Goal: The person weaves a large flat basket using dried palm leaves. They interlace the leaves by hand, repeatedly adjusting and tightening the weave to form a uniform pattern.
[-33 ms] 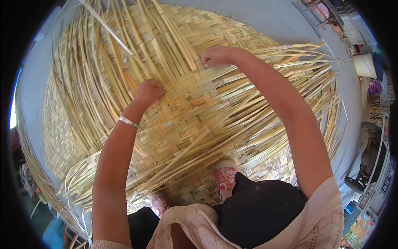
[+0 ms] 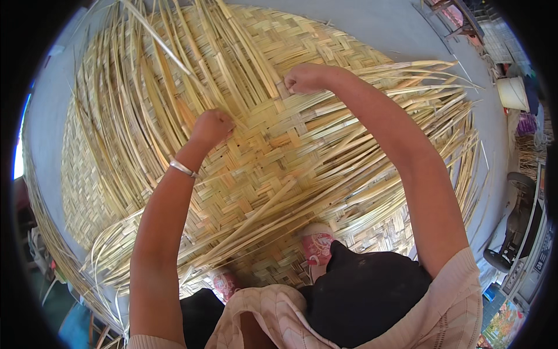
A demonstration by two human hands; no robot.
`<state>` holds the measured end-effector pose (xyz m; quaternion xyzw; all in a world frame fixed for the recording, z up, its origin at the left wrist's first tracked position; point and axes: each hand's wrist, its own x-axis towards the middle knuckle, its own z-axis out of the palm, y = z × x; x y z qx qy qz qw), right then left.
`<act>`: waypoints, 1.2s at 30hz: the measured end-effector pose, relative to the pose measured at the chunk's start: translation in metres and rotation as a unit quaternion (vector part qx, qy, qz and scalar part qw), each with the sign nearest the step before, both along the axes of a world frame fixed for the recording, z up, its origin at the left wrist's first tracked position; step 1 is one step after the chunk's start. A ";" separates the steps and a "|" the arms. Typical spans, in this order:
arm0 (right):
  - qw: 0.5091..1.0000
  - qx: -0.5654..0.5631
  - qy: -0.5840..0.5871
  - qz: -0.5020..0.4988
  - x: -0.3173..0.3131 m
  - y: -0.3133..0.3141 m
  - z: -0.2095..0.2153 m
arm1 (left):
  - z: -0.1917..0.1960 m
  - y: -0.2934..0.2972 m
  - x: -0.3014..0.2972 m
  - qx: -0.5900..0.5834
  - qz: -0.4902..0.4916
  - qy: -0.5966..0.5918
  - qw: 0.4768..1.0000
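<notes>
A broad mat of flat, pale yellow split-reed strips lies woven in front of me, its loose strip ends fanning out. My left hand, with a silver bangle on the wrist, is closed low over the weave's left part, beside the long loose strips on the far left. Farther off and to the right, my right hand is a closed fist at the inner end of the upright strips, by the strips spreading rightward. The fingers of both hands hide whatever they pinch.
My feet in pink patterned shoes rest at the mat's near side. Grey floor surrounds the mat. To the right stand a white bucket and a wheeled thing; a wooden stool is at the far right.
My left hand has shifted very slightly to the right. The right hand stays closed at almost the same place.
</notes>
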<state>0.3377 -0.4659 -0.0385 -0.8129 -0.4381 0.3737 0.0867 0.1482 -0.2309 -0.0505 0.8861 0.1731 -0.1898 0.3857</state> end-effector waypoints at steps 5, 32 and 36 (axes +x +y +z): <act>0.999 0.001 -0.004 -0.040 -0.007 0.001 0.009 | 0.018 -0.021 -0.025 0.209 -0.101 -0.307 0.923; 0.991 -0.008 -0.130 -0.040 -0.024 0.015 0.015 | -0.006 -0.012 -0.005 -0.036 0.075 -0.018 0.996; 0.967 0.221 -0.079 -0.104 -0.037 0.062 0.020 | -0.011 -0.014 -0.006 0.023 0.035 -0.119 0.992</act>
